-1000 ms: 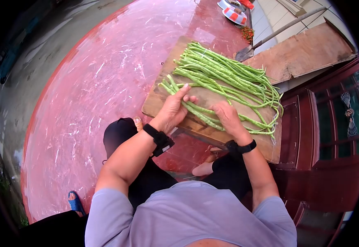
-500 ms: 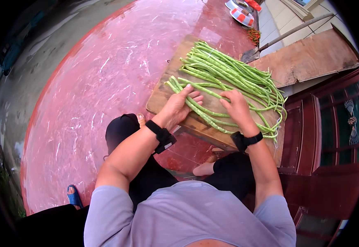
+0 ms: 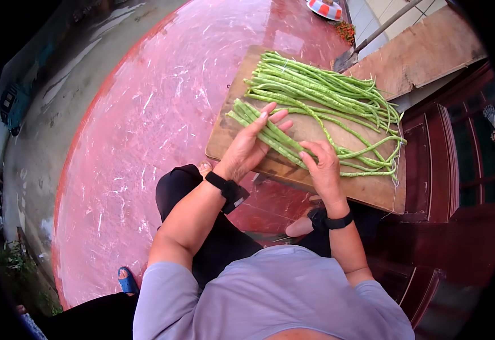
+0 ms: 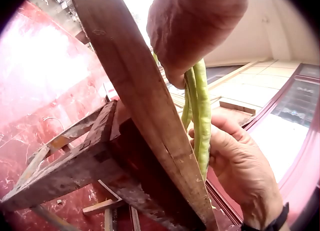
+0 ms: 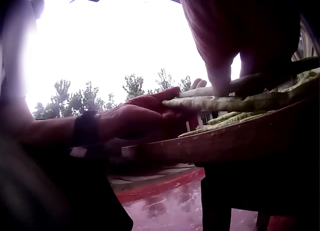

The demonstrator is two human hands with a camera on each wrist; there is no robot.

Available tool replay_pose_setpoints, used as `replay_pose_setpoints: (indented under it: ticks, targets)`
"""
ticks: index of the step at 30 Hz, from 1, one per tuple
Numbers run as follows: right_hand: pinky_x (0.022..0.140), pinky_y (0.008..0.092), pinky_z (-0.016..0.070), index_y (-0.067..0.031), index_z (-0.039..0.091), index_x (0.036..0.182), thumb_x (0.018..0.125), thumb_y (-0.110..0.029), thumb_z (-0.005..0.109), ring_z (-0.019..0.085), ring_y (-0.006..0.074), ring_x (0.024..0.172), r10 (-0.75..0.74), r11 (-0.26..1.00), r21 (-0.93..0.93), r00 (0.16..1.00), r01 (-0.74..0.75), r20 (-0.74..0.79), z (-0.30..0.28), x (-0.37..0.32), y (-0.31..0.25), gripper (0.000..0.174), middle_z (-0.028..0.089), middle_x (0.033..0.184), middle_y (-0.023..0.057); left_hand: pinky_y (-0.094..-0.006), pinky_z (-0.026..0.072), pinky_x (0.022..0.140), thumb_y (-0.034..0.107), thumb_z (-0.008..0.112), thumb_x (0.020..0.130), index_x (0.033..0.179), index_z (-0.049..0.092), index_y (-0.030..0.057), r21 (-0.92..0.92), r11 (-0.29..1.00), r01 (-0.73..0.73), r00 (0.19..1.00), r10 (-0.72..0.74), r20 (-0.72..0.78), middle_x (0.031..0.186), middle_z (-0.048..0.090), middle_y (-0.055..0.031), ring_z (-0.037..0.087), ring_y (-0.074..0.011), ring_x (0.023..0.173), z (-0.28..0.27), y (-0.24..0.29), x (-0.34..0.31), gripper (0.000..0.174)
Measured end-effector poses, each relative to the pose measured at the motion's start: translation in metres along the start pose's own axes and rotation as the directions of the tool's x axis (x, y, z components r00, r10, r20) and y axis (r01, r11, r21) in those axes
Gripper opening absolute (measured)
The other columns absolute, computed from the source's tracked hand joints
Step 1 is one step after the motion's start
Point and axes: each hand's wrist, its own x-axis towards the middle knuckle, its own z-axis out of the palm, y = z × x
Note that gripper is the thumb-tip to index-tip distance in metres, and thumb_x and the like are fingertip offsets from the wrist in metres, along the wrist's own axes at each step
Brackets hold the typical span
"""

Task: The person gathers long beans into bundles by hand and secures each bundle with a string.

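Observation:
In the head view my left hand [image 3: 247, 150] grips a small bunch of long green beans [image 3: 279, 139], thumb across the top and fingertips extended beyond. My right hand [image 3: 323, 169] pinches the same bunch farther right. A larger pile of beans [image 3: 315, 85], tied with thin string near its left end, lies behind on the wooden board [image 3: 222, 136], with a few loose curved beans beside it. The left wrist view has beans [image 4: 202, 116] between my left hand [image 4: 197, 28] and right hand [image 4: 245, 163]. In the right wrist view the left palm [image 5: 142, 116] lies under the beans.
The board rests on a wooden stand [image 4: 65, 166]. Behind it are a plywood sheet [image 3: 423, 54], a long-handled shovel [image 3: 347, 59] and a red-and-white basin [image 3: 325, 8]. A dark red door [image 3: 423, 164] stands at the right, and a blue slipper [image 3: 128, 280] is at lower left.
My right hand has moved down from a bean near the pile to the bunch in my left hand. More beans now lie together in that bunch. The head view has shifted slightly.

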Motion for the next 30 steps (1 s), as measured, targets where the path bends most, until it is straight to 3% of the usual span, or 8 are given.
replay_pose_setpoints:
  ticks: [9, 12, 15, 18, 21, 25, 26, 30]
  targets:
    - [0.081, 0.0372, 0.0461, -0.0099, 0.068, 0.100, 0.077, -0.007, 0.070, 0.057, 0.0283, 0.091, 0.002, 1.000, -0.004, 0.995, -0.002, -0.095, 0.003, 0.009, -0.016, 0.023, 0.061, 0.094, 0.0083, -0.0453, 0.0339, 0.110, 0.032, 0.054, 0.096, 0.147, 0.027, 0.0087, 0.042, 0.999, 0.020, 0.998, -0.023, 0.065, 0.145, 0.038, -0.0146, 0.041, -0.0298, 0.132, 0.013, 0.007, -0.003, 0.062]
    - [0.081, 0.0372, 0.0464, -0.0098, 0.068, 0.099, 0.077, -0.007, 0.070, 0.057, 0.0280, 0.091, -0.004, 0.998, 0.054, 0.997, 0.009, -0.079, 0.011, 0.008, -0.013, 0.023, 0.061, 0.094, 0.0081, -0.0431, 0.0377, 0.107, 0.030, 0.055, 0.096, 0.146, 0.029, 0.0085, 0.003, 1.000, 0.004, 1.000, -0.004, 0.000, 0.127, 0.054, -0.0108, 0.047, -0.0285, 0.125, 0.011, 0.004, -0.004, 0.060]
    - [0.081, 0.0370, 0.0463, -0.0090, 0.068, 0.099, 0.078, -0.009, 0.070, 0.057, 0.0275, 0.093, -0.027, 1.000, 0.012, 0.999, 0.028, -0.036, 0.007, 0.006, -0.016, 0.020, 0.061, 0.095, 0.0079, -0.0412, 0.0422, 0.102, 0.027, 0.058, 0.095, 0.136, 0.044, 0.0075, -0.058, 0.998, -0.004, 1.000, 0.003, -0.026, 0.102, 0.063, -0.0056, 0.056, -0.0271, 0.113, -0.007, -0.006, -0.001, 0.048]
    - [0.083, 0.0377, 0.0457, -0.0080, 0.068, 0.099, 0.081, -0.012, 0.068, 0.056, 0.0277, 0.095, -0.015, 1.000, 0.026, 0.998, 0.014, 0.061, 0.007, 0.001, -0.012, 0.019, 0.061, 0.096, 0.0085, -0.0412, 0.0454, 0.098, 0.024, 0.062, 0.093, 0.120, 0.055, 0.0075, -0.155, 0.985, 0.071, 0.988, -0.091, -0.128, 0.089, 0.063, -0.0028, 0.060, -0.0259, 0.102, -0.023, -0.013, 0.004, 0.032]
    - [0.086, 0.0394, 0.0448, -0.0075, 0.067, 0.100, 0.082, -0.014, 0.067, 0.055, 0.0295, 0.098, 0.082, 0.992, 0.094, 0.996, -0.079, -0.031, 0.004, 0.005, -0.011, 0.019, 0.060, 0.101, 0.0100, -0.0426, 0.0461, 0.098, 0.024, 0.064, 0.092, 0.107, 0.059, 0.0074, -0.159, 0.987, 0.037, 0.963, -0.077, -0.257, 0.092, 0.064, -0.0040, 0.060, -0.0266, 0.103, -0.020, -0.015, 0.002, 0.023]
    - [0.096, 0.0429, 0.0388, -0.0051, 0.055, 0.121, 0.086, -0.015, 0.062, 0.054, 0.0339, 0.104, -0.014, 0.952, -0.300, 0.967, -0.065, -0.255, -0.001, 0.022, 0.015, 0.037, 0.059, 0.109, 0.0155, -0.0447, 0.0441, 0.102, 0.021, 0.059, 0.094, 0.113, 0.056, 0.0002, -0.031, 0.999, -0.010, 0.931, -0.002, -0.364, 0.121, 0.060, -0.0127, 0.057, -0.0297, 0.114, -0.008, -0.009, 0.002, 0.028]
    - [0.096, 0.0443, 0.0375, -0.0046, 0.049, 0.128, 0.087, -0.017, 0.061, 0.055, 0.0337, 0.104, -0.007, 0.909, -0.406, 0.970, -0.095, -0.243, 0.002, 0.024, 0.027, 0.044, 0.060, 0.109, 0.0160, -0.0425, 0.0443, 0.102, 0.019, 0.057, 0.095, 0.118, 0.052, -0.0019, 0.015, 1.000, -0.015, 0.943, 0.019, -0.333, 0.131, 0.054, -0.0160, 0.055, -0.0301, 0.118, -0.013, -0.011, 0.003, 0.032]
    - [0.088, 0.0434, 0.0389, -0.0082, 0.057, 0.123, 0.085, -0.022, 0.064, 0.058, 0.0296, 0.095, 0.227, 0.941, -0.240, 0.971, -0.239, -0.076, 0.003, 0.031, 0.039, 0.041, 0.063, 0.097, 0.0107, -0.0381, 0.0465, 0.099, 0.018, 0.057, 0.095, 0.125, 0.048, -0.0014, 0.016, 0.999, 0.029, 0.955, -0.023, -0.295, 0.133, 0.052, -0.0179, 0.055, -0.0290, 0.118, -0.011, -0.006, 0.003, 0.036]
